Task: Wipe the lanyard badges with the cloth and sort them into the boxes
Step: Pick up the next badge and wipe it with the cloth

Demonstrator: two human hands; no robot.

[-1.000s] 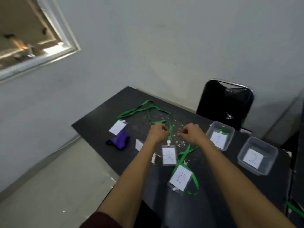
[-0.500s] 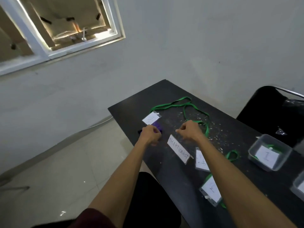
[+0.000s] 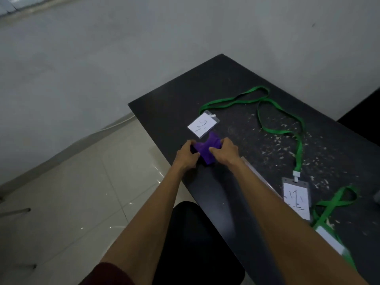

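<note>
Black table against a grey wall, top flecked with pale scuffs. Both hands have left the green lanyard of badge 1. Left hand and right hand now each clutch a side of the purple cloth near the table's left edge, just below badge 2. Wiping likely comes next.

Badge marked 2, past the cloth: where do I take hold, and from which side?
Pinch the green strap where it meets the clip at the badge's far end, from above. The badge marked 2 lies flat on the table, so its edges likely give little to pinch. The left hand and right hand hold the purple cloth, so free one first.
</note>
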